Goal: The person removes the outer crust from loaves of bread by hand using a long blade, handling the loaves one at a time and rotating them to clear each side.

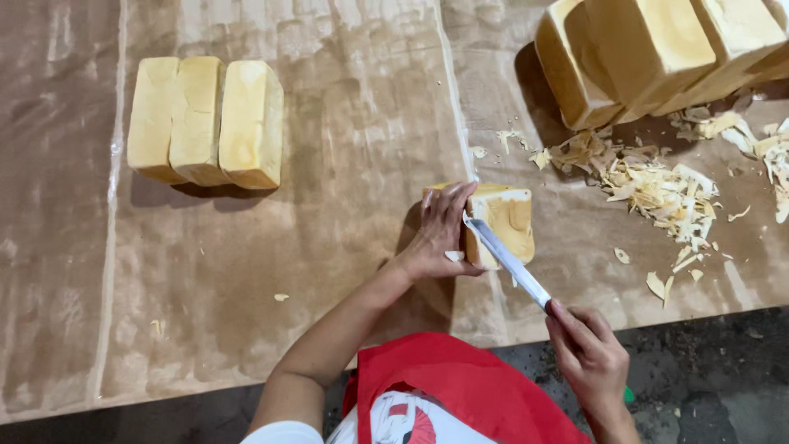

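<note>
**Knife blade laid against a single loaf, left hand steadying it**

I log one head view, looking down on a table (246,329) covered in a glossy brownish sheet.

Left hand (444,230): fingers close together and curled over the near-left side of a pale yellow loaf (508,220), pressing on it. The loaf stands alone near the middle of the table, just in front of the person's body.

Right hand (588,349): closed around the handle end of a long knife (505,259); the handle itself is hidden inside the fist. The blade runs diagonally up and left from the hand and lies against the loaf's near face, its tip just beside the left fingers. I cannot tell whether the edge is in the crust or only touching it.

Surroundings: three loaves (205,119) of the same kind stand side by side, touching, at the upper left, well apart from the hands. A stack of further loaves (649,49) sits at the upper right corner. Below it lies a scatter of thin crust shavings (657,189). A red apron (460,386) shows at the bottom edge.
</note>
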